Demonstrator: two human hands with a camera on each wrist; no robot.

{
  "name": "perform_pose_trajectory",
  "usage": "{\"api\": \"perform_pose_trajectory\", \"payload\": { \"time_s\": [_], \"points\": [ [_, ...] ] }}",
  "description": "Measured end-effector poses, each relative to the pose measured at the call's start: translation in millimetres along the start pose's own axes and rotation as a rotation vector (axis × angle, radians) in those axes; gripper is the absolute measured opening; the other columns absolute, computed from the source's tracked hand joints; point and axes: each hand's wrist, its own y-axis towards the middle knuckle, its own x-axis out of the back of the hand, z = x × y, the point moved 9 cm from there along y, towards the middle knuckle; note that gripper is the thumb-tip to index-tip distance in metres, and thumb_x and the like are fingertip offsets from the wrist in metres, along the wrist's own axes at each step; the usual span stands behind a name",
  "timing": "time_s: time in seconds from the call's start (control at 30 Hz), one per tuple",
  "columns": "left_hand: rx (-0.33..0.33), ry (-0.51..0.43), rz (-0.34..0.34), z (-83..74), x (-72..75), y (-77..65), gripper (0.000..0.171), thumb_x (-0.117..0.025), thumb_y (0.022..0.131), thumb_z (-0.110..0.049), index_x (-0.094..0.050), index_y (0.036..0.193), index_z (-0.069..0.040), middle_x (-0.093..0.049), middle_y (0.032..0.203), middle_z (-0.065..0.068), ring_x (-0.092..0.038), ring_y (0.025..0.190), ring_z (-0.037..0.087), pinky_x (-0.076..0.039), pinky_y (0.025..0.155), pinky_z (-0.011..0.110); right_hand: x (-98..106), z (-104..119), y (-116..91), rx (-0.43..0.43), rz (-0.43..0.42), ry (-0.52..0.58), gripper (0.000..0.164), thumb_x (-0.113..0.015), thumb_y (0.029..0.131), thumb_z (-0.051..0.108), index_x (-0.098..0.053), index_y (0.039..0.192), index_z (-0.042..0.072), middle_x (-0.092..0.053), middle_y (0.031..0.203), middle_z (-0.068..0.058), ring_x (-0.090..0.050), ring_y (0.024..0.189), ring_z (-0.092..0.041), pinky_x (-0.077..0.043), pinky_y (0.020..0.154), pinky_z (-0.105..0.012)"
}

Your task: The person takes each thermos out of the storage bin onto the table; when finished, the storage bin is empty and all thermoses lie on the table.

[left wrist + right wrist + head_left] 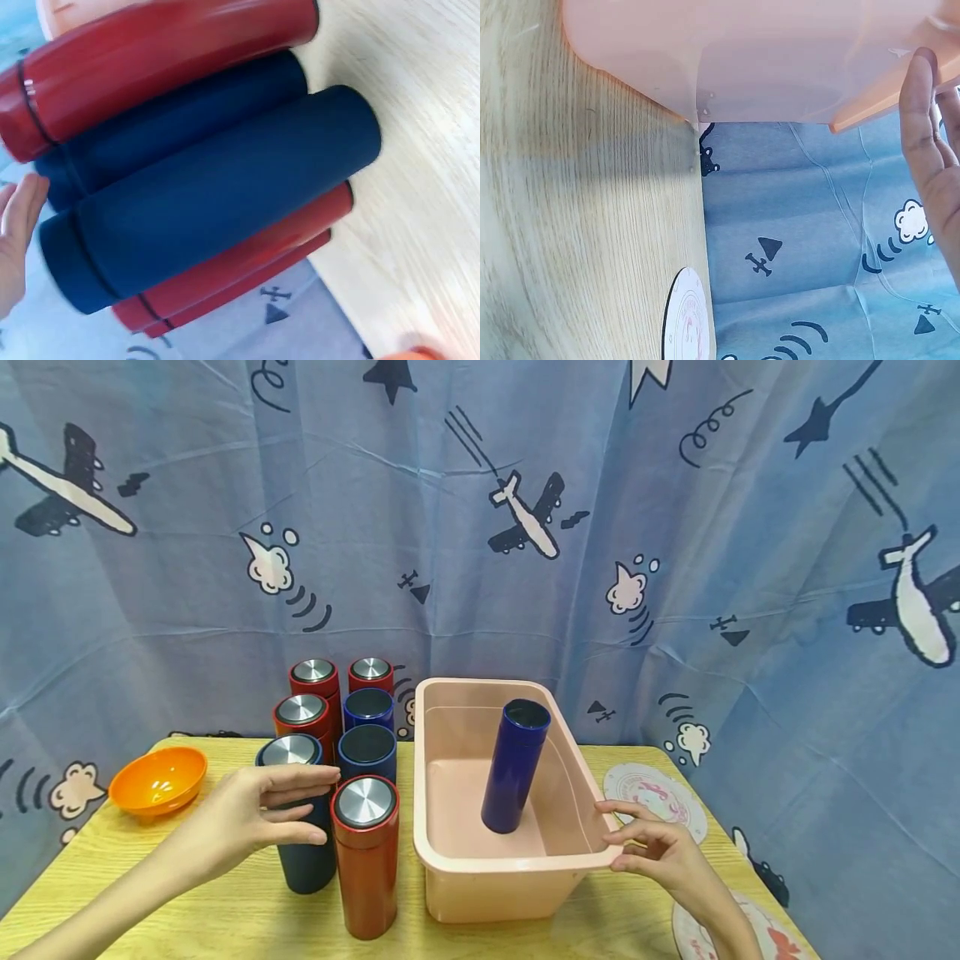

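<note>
My left hand (281, 802) has its fingers extended and thumb apart beside a dark blue thermos (307, 852), behind the front red thermos (367, 860); nothing is held in it. In the left wrist view, fingertips of the left hand (15, 240) show near the caps of the dark blue thermos (217, 187) and its neighbours. With bent fingers and thumb, my right hand (652, 847) grips the right rim of a pink plastic bin (517, 864). Inside that bin a shiny blue thermos (513, 768) stands slightly tilted. The right hand (934, 150) also shows at the rim in the right wrist view.
More red thermoses (315, 681) and blue ones (367, 747) stand in two rows left of the bin. An orange bowl (157, 781) sits at the left table edge. Two round patterned mats (652, 789) lie on the right. A blue curtain (480, 593) hangs behind the wooden table (240, 918).
</note>
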Motion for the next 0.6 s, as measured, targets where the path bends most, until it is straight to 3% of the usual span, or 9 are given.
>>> {"api": "perform_pose_trajectory", "payload": {
  "time_s": [0.1, 0.23, 0.4, 0.6],
  "points": [
    [0.009, -0.004, -0.098, -6.7, 8.9, -8.9, 0.053, -0.078, 0.078, -0.009, -0.059, 0.126, 0.004, -0.062, 0.124, 0.017, -0.064, 0.107, 0.012, -0.055, 0.081, 0.027, 0.3, -2.1, -0.2, -0.013, -0.006, 0.009, 0.024, -0.062, 0.084, -0.014, -0.069, 0.106, -0.007, -0.056, 0.133, 0.001, -0.048, 0.124, -0.006, -0.057, 0.078, -0.032],
    [-0.004, 0.001, -0.166, -21.9, 7.8, -17.1, 0.046, -0.075, 0.082, -0.006, -0.062, 0.126, -0.003, -0.065, 0.122, 0.009, -0.064, 0.104, 0.006, -0.055, 0.080, 0.022, 1.4, -3.8, 0.1, -0.028, -0.015, 0.018, 0.025, -0.063, 0.083, -0.015, -0.070, 0.105, -0.005, -0.056, 0.133, 0.002, -0.047, 0.124, -0.006, -0.057, 0.077, -0.031],
    [0.021, -0.128, -0.114, -35.6, -16.2, -14.2, 0.043, -0.072, 0.086, -0.010, -0.061, 0.126, -0.003, -0.064, 0.124, 0.010, -0.064, 0.108, 0.014, -0.054, 0.083, 0.022, 0.1, -2.8, 0.9, -0.011, -0.003, 0.016, 0.024, -0.063, 0.083, -0.014, -0.069, 0.106, -0.006, -0.056, 0.133, 0.002, -0.047, 0.124, -0.006, -0.057, 0.078, -0.030],
    [0.055, -0.321, -0.060, -48.6, -53.0, 3.2, 0.045, -0.075, 0.083, -0.013, -0.062, 0.125, -0.001, -0.063, 0.125, 0.014, -0.063, 0.110, 0.022, -0.054, 0.086, 0.029, -1.1, 0.7, -0.1, 0.014, 0.008, 0.003, 0.023, -0.061, 0.085, -0.013, -0.067, 0.107, -0.009, -0.056, 0.134, 0.002, -0.048, 0.124, -0.006, -0.057, 0.078, -0.029]
  ]
}}
